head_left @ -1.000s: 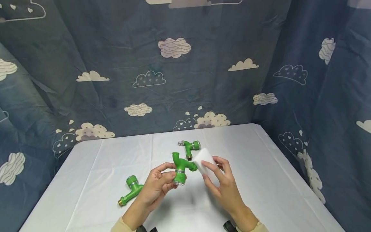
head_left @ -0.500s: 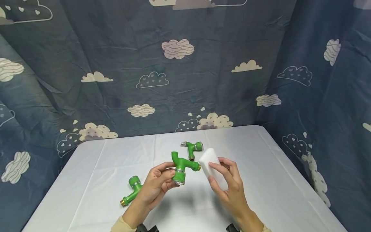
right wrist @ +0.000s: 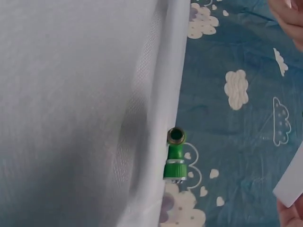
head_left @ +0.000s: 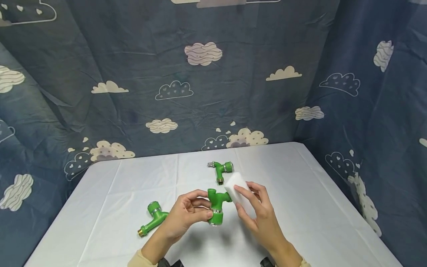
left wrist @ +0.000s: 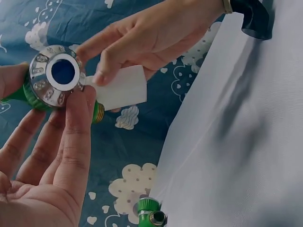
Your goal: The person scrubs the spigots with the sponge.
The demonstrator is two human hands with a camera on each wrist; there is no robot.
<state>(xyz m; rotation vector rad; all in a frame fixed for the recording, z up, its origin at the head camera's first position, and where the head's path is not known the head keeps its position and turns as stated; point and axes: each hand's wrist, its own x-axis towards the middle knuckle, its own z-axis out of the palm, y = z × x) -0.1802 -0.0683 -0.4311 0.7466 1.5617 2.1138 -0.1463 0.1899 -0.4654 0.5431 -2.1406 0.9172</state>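
My left hand (head_left: pixel 186 213) grips a green tap (head_left: pixel 217 203) above the table, its ribbed knob pointing down and its spout up. In the left wrist view the knob's chrome cap (left wrist: pixel 40 87) faces the camera, and the brass threaded end (left wrist: pixel 99 112) sticks out beside it. A white sponge block (head_left: pixel 237 183) is held between thumb and fingers of my right hand (head_left: pixel 263 215). The sponge's edge meets or overlaps the tap's threaded end in the head view; whether they touch I cannot tell. In the right wrist view only a corner of the sponge (right wrist: pixel 292 182) shows.
A second green tap (head_left: pixel 155 218) lies left of my left forearm, partly hidden by it. Farther back lies a smaller green tap (head_left: pixel 221 170) with a metal nozzle. Everything is over a white-covered table (head_left: pixel 133 185), with a dark cloud-patterned curtain (head_left: pixel 233 92) behind.
Half a second ago the sponge stood apart from the tap's end. The sponge has shifted left and the tap right and nearer to me, turning slightly; my left fingers have shifted on it.
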